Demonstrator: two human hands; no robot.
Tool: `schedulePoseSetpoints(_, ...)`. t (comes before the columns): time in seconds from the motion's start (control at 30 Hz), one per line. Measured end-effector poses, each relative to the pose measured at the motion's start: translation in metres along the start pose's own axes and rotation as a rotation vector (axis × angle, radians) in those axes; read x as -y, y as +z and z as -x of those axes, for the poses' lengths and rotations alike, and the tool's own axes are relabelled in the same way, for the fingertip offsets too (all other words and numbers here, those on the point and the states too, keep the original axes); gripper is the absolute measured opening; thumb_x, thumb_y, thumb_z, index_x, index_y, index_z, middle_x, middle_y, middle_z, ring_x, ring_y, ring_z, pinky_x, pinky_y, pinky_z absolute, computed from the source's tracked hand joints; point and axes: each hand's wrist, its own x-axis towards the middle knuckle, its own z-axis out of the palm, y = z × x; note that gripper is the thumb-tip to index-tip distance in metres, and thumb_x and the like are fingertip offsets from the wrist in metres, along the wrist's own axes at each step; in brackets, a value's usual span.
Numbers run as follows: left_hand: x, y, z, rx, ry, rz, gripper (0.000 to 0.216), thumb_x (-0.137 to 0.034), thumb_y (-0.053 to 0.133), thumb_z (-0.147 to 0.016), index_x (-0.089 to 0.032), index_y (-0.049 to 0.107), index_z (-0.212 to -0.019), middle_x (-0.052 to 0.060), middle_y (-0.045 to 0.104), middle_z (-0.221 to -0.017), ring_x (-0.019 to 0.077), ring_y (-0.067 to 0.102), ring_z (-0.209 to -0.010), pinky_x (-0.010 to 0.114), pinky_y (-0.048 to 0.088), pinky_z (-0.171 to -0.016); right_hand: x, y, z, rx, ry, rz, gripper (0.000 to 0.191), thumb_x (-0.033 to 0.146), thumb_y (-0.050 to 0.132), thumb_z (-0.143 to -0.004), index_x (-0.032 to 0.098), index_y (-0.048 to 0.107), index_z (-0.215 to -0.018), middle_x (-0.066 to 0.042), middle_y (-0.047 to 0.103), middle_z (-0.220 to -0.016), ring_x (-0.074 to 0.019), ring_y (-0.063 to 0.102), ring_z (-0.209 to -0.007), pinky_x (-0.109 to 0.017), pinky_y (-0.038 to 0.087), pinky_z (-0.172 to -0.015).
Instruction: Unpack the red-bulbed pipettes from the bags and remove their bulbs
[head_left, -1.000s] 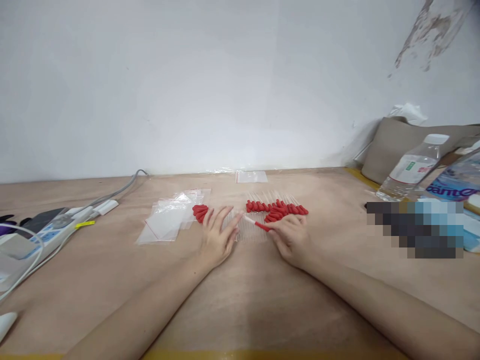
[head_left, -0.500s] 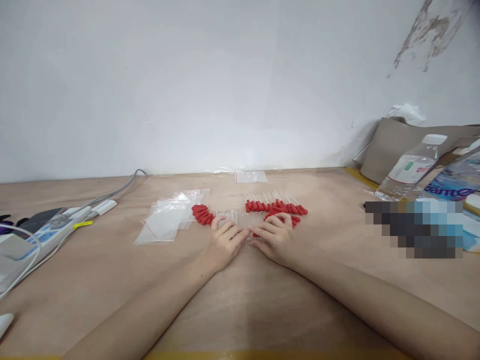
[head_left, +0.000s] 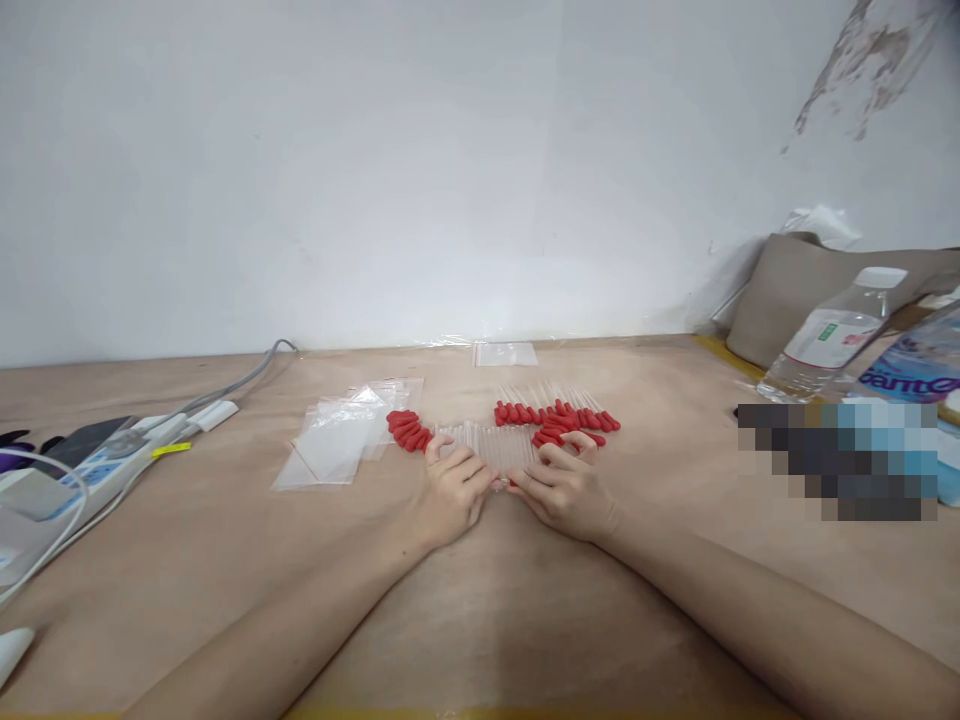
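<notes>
A row of clear glass droppers (head_left: 491, 442) lies side by side on the wooden table (head_left: 480, 600), their red bulbs (head_left: 409, 430) bunched at the left end. A second pile of red-bulbed droppers (head_left: 556, 416) lies just behind on the right. My left hand (head_left: 452, 490) and my right hand (head_left: 568, 487) sit at the near edge of the row, fingers curled, fingertips meeting. Between them they pinch one dropper, of which only a bit of red shows. My right hand's fingers touch the near side of the second pile.
A stack of small clear zip bags (head_left: 337, 440) lies left of the droppers, one more bag (head_left: 505, 353) by the wall. A power strip with cables (head_left: 97, 455) is at far left. Water bottles (head_left: 832, 335) and a beige bag (head_left: 795, 285) stand at right.
My right hand carried a single red-bulbed dropper leftward to the near edge of the row. My left hand, flat over the row a second ago, curled and met it there.
</notes>
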Motion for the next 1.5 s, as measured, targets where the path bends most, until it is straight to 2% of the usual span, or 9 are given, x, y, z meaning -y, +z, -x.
schedulePoseSetpoints(0.2, -0.002, -0.001, 0.004, 0.002, -0.029, 0.031, 0.022, -0.021, 0.041, -0.087, -0.018, 0.057, -0.071, -0.001, 0.057, -0.06, 0.0125, 0.048, -0.064, 0.038, 0.027, -0.083, -0.002, -0.004, 0.003, -0.068, -0.069, 0.02, 0.019, 0.018, 0.051, -0.082, 0.031, 0.06, -0.092, 0.008, 0.06, -0.059, -0.0087, 0.052, -0.067, -0.034, 0.023, -0.078)
schedulePoseSetpoints(0.47, 0.01, 0.0, 0.009, -0.034, -0.089, 0.042, 0.026, -0.02, 0.037, -0.087, -0.017, 0.056, -0.07, 0.001, 0.056, -0.06, 0.0137, 0.048, -0.061, 0.034, 0.034, -0.072, -0.023, -0.005, 0.023, 0.001, 0.083, -0.061, 0.027, 0.023, 0.05, -0.083, 0.038, 0.056, -0.105, 0.008, 0.065, -0.072, -0.0086, 0.055, -0.071, -0.032, 0.027, -0.073)
schedulePoseSetpoints(0.63, 0.03, 0.002, 0.015, -0.056, -0.302, 0.134, 0.026, -0.016, 0.033, -0.088, -0.017, 0.056, -0.099, 0.004, 0.053, -0.08, 0.0142, 0.052, -0.074, 0.026, 0.042, -0.065, -0.054, 0.001, 0.023, -0.055, 0.371, -0.225, 0.027, 0.029, 0.046, -0.085, 0.027, 0.058, -0.109, -0.002, 0.06, -0.075, -0.0125, 0.053, -0.068, -0.029, 0.039, -0.066)
schedulePoseSetpoints(0.73, 0.032, 0.008, 0.011, -0.045, -0.32, 0.162, 0.038, -0.01, 0.034, -0.083, -0.019, 0.046, -0.119, 0.006, 0.048, -0.092, 0.0153, 0.05, -0.083, 0.028, 0.045, -0.07, -0.061, 0.005, 0.021, -0.117, 0.455, -0.319, 0.034, 0.027, 0.039, -0.087, 0.023, 0.052, -0.117, -0.006, 0.053, -0.084, -0.0154, 0.053, -0.077, -0.03, 0.045, -0.068)
schedulePoseSetpoints(0.87, 0.03, 0.02, 0.001, -0.112, -0.276, 0.16, 0.038, -0.01, 0.036, -0.082, -0.019, 0.048, -0.118, 0.005, 0.045, -0.085, 0.0144, 0.047, -0.075, 0.026, 0.045, -0.064, -0.061, -0.002, 0.03, -0.099, 0.462, -0.322, 0.037, 0.025, 0.038, -0.085, 0.02, 0.049, -0.12, -0.008, 0.049, -0.09, -0.0171, 0.052, -0.083, -0.032, 0.046, -0.072)
schedulePoseSetpoints(0.97, 0.029, 0.026, -0.004, -0.153, -0.215, 0.155, 0.03, -0.01, 0.037, -0.084, -0.018, 0.052, -0.108, 0.005, 0.05, -0.084, 0.015, 0.049, -0.074, 0.027, 0.044, -0.065, -0.066, -0.014, 0.041, -0.017, 0.569, -0.322, 0.033, 0.028, 0.043, -0.083, 0.019, 0.051, -0.114, -0.007, 0.053, -0.085, -0.0154, 0.052, -0.071, -0.029, 0.046, -0.063)
schedulePoseSetpoints(1.1, 0.026, 0.028, -0.006, -0.097, -0.112, 0.115, 0.026, -0.005, 0.036, -0.082, -0.017, 0.052, -0.099, 0.005, 0.055, -0.084, 0.0174, 0.05, -0.08, 0.03, 0.044, -0.072, -0.082, -0.021, 0.052, 0.045, 0.737, -0.282, 0.019, 0.034, 0.053, -0.076, 0.019, 0.058, -0.087, -0.003, 0.058, -0.074, -0.0146, 0.049, -0.064, -0.028, 0.043, -0.06)
schedulePoseSetpoints(1.2, 0.022, 0.025, -0.005, -0.038, -0.078, 0.118, 0.025, -0.005, 0.038, -0.08, -0.017, 0.052, -0.097, 0.005, 0.057, -0.083, 0.0178, 0.051, -0.081, 0.03, 0.044, -0.073, -0.091, -0.02, 0.054, 0.079, 0.756, -0.299, 0.017, 0.037, 0.056, -0.073, 0.021, 0.06, -0.076, -0.003, 0.061, -0.074, -0.0161, 0.05, -0.069, -0.029, 0.042, -0.065)
schedulePoseSetpoints(1.5, 0.014, 0.017, -0.005, 0.079, -0.11, 0.226, 0.018, -0.025, 0.046, -0.083, -0.016, 0.053, -0.097, 0.007, 0.057, -0.092, 0.0184, 0.052, -0.086, 0.031, 0.045, -0.076, -0.084, -0.02, 0.041, 0.255, 0.738, -0.145, 0.018, 0.043, 0.056, -0.075, 0.03, 0.067, -0.076, 0.002, 0.067, -0.08, -0.018, 0.053, -0.076, -0.039, 0.031, -0.079)
